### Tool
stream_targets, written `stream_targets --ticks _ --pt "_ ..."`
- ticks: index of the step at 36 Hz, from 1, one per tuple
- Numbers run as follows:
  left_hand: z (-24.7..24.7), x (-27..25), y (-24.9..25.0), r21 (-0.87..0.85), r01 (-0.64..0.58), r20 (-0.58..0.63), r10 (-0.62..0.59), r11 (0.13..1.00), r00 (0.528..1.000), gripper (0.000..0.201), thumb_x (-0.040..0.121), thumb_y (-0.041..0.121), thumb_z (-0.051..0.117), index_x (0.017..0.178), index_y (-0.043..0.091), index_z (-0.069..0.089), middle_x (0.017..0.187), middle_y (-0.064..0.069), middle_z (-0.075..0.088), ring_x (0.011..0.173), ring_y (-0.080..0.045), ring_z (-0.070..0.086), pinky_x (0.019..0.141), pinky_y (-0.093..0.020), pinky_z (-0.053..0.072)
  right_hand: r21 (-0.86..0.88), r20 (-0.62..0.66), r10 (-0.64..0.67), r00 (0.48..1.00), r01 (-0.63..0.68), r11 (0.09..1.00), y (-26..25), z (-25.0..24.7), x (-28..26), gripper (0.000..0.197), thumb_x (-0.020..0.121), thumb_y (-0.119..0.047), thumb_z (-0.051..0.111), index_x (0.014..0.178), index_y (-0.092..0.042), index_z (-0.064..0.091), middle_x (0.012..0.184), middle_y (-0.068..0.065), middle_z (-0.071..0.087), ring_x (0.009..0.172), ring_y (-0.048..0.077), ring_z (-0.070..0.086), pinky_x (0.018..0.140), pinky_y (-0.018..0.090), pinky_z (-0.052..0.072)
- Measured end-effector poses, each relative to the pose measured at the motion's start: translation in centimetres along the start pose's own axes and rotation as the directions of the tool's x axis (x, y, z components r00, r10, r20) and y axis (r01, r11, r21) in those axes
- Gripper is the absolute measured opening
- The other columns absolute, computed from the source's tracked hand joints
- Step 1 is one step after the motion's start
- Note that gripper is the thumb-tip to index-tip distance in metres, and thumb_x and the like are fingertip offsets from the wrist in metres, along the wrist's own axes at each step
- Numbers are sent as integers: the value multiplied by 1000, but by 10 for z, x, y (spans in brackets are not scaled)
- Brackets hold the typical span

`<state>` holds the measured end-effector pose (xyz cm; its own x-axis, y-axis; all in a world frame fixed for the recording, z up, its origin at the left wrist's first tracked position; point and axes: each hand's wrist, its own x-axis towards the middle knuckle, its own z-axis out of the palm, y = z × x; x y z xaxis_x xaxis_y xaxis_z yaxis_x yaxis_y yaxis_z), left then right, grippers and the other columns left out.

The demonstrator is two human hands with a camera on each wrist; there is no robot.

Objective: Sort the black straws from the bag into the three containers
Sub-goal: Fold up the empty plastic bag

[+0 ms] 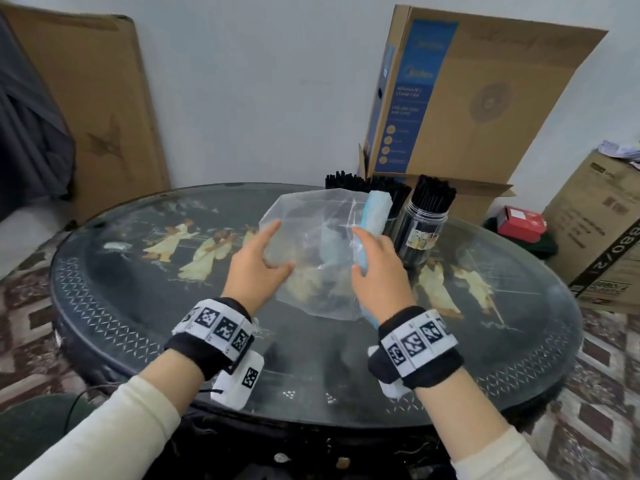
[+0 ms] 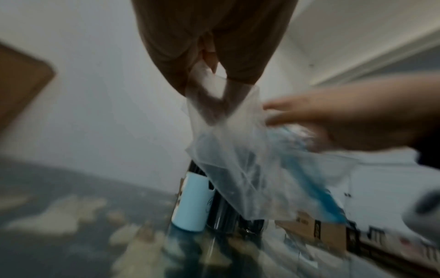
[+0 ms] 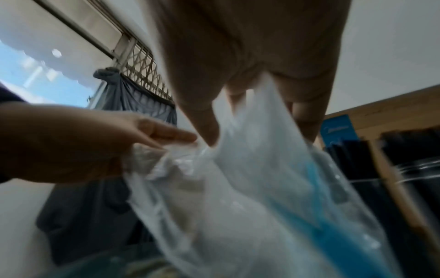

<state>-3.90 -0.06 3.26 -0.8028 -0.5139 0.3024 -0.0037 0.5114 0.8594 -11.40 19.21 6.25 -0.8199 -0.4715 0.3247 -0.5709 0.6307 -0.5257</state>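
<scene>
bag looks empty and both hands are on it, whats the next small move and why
Probably set the bag down on the table. No straws show through its clear plastic, while the jar and the containers behind the bag already hold black straws. Left hand and right hand both pinch it.

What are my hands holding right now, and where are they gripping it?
Both hold the clear plastic bag. The left hand pinches its left edge; the right hand grips its right side, by the blue strip.
</scene>
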Motion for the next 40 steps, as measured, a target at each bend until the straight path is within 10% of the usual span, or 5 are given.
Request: stream_targets --ticks 7,13,21,31,40 --pt "18 -2 30 171 -312 66 305 935 950 81 78 -11 49 149 26 32 152 4 36 135 -5 36 96 8 17 195 116 -109 987 85 977 -42 17 12 80 93 -47 56 154 -33 7 152 4 34 134 20 41 103 31 36" --pt "13 -11 38 16 -378 272 359 926 893 84 81 -1 58 146 41 26 103 7 61 73 -5 60 65 -20 50 255 120 -59 991 26 967 -37 18 16 62 95 -27 56 149 -25 24 130 6 57 113 23 59 87 27 44" --pt "-7 -6 25 4 -408 75 407 913 910 48 89 21 64 133 28 47 128 10 46 116 -2 49 96 -17 42 423 143 20 989 -79 903 -10 10 16 56 97 -29 56 146 -32 28 147 -1 43 133 12 41 104 27 37" --pt "6 6 16 42 -430 336 392 902 856 104 68 53 76 151 30 18 158 11 11 146 -4 7 116 -25 15 569 303 -94 948 -101 816 -14 11 7 54 100 -15 48 135 -39 15 141 7 50 122 18 55 89 21 52" --pt "15 10 21 192 -381 342 302 904 890 100 53 56 74 139 22 37 140 7 42 131 -15 37 110 -34 30 525 288 -239 927 56 849 -20 8 0 86 93 -20 63 147 -53 5 152 -30 13 135 2 38 111 30 37"
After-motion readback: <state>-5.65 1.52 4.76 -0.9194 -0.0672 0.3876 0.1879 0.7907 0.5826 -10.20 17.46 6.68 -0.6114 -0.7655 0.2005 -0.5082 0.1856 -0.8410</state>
